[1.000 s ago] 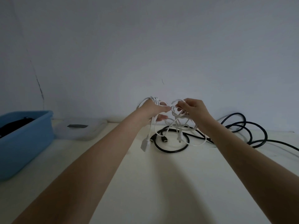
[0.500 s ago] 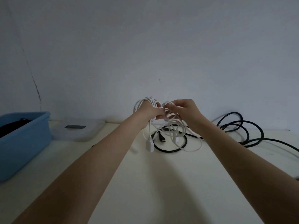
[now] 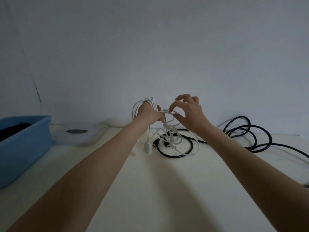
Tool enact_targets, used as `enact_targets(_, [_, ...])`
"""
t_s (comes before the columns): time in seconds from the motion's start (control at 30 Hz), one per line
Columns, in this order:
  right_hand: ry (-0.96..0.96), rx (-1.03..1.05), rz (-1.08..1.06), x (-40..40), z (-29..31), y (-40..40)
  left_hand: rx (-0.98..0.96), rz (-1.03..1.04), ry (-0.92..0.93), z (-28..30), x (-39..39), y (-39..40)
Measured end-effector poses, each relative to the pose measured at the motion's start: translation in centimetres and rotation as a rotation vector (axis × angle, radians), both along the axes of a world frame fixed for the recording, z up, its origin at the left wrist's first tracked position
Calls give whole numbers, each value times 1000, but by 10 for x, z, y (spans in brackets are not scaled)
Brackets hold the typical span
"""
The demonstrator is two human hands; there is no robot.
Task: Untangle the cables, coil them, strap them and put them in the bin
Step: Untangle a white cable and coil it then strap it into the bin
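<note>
A white cable [image 3: 173,136] hangs in tangled loops above the table's far middle. My left hand [image 3: 149,113] grips a bundle of its loops, which arch over the back of the hand, and a white plug [image 3: 147,147] dangles below it. My right hand [image 3: 188,111] pinches a strand of the same white cable between thumb and forefinger, close to the left hand. Beneath them a black cable [image 3: 242,131] lies on the table, one ring under the white loops and several coils trailing off to the right. The blue bin [image 3: 28,144] stands at the left edge.
A clear plastic lid [image 3: 80,133] with a dark label lies beside the bin at the back. Something black sits inside the bin. A grey wall runs close behind the cream table [image 3: 158,190].
My right hand has lifted and opened its outer fingers, now pinching a strand higher up. The left hand keeps its grip on the loops. The view has shifted slightly.
</note>
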State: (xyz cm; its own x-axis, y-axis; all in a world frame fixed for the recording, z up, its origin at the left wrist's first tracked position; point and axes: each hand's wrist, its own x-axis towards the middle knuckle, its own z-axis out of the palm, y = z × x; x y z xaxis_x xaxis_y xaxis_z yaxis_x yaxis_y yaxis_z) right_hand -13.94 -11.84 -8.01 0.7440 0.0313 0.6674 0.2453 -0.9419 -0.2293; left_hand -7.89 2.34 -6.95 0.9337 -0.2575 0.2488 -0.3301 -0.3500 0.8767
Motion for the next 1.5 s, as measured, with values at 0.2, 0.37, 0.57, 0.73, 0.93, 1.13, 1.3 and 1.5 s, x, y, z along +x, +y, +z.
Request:
enact_targets(0.2, [54,-178,-46,-6,7,12,-88,42,20,1,3,0])
enact_targets(0.37, [186,-164,-164,-2,11,16,-55,-1,-10,1,-7,-2])
enact_targets(0.57, [269,-369,-136,-3,7,8,134,-37,-149,6,-10,-1])
enact_targets(0.73, [377,-414,-153,-5,14,10,165,55,-278,-3,-5,-9])
enact_targets(0.93, [154,-343,-138,-10,7,16,195,123,-322,-4,1,-8])
enact_targets(1.13, [268,-371,-137,-7,2,20,54,50,-197,-4,1,-4])
enact_targets(1.3, [429,-179,-90,-7,13,18,342,8,-400,3,7,6])
enact_targets(1.5, [714,44,17,-17,29,8,575,-68,-551,8,4,8])
